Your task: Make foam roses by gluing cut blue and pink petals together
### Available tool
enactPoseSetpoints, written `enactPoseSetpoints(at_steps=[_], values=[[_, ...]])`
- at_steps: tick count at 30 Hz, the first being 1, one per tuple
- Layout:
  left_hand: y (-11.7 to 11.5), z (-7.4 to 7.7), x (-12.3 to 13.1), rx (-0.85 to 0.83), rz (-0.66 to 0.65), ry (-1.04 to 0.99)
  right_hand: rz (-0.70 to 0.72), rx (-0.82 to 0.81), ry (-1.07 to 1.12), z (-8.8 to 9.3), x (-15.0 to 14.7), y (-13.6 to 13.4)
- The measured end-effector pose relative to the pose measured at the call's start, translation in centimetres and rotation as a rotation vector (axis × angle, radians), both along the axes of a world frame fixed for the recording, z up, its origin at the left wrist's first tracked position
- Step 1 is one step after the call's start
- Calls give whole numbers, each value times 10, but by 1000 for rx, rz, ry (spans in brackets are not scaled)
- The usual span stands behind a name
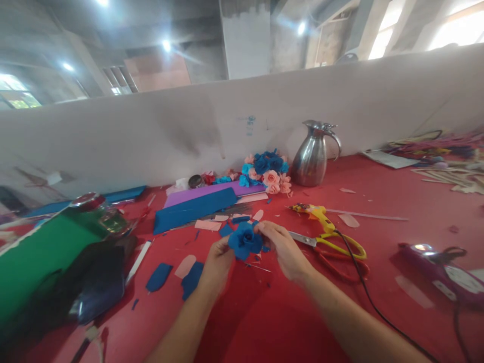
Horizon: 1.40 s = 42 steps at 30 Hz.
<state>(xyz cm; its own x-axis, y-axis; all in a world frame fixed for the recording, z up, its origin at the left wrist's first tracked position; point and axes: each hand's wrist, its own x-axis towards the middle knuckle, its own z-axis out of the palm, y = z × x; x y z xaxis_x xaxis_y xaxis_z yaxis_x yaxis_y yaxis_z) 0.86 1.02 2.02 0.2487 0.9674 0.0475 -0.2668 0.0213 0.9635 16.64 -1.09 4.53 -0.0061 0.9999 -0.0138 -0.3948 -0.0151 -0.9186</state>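
A blue paper flower [245,241] with curled petals is held up between my two hands over the red table. My left hand [220,262] grips its lower left side, fingers closed. With thumb and fingertips my right hand [282,247] pinches a petal at the flower's upper right edge. Blue paper pieces [159,277] and pink petal pieces [185,266] lie to the left of my hands. Right of them are scissors [328,247] with red and yellow handles and a yellow glue gun [317,216].
A steel jug [312,156] stands at the back beside a heap of blue and pink paper flowers [266,171]. Blue paper sheets [196,209] lie in front of them. A lidded glass jar [102,214] is at left, a purple device [442,275] with a cord at right.
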Motion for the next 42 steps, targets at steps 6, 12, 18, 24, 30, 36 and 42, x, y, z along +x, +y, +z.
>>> enactPoseSetpoints(at_steps=[6, 12, 18, 24, 30, 36, 42], values=[[3, -3, -1, -13, -63, -4, 40, 20, 59, 8, 3, -1], [0, 0, 1, -57, -63, -8, 28, 18, 169, 8, 5, 0], [-3, 12, 7, -127, -38, -91, -26, -17, 170, 2, 10, 4], [2, 8, 4, -89, -77, -99, 45, -99, 71, 0, 4, 4], [3, -1, 0, -111, -71, -51, 79, -51, 115, 7, 4, 1], [4, -3, 1, -109, -62, -80, 37, -79, 156, 2, 6, 3], [6, 4, 2, -106, 65, -151, 50, -99, 196, -1, 4, 4]])
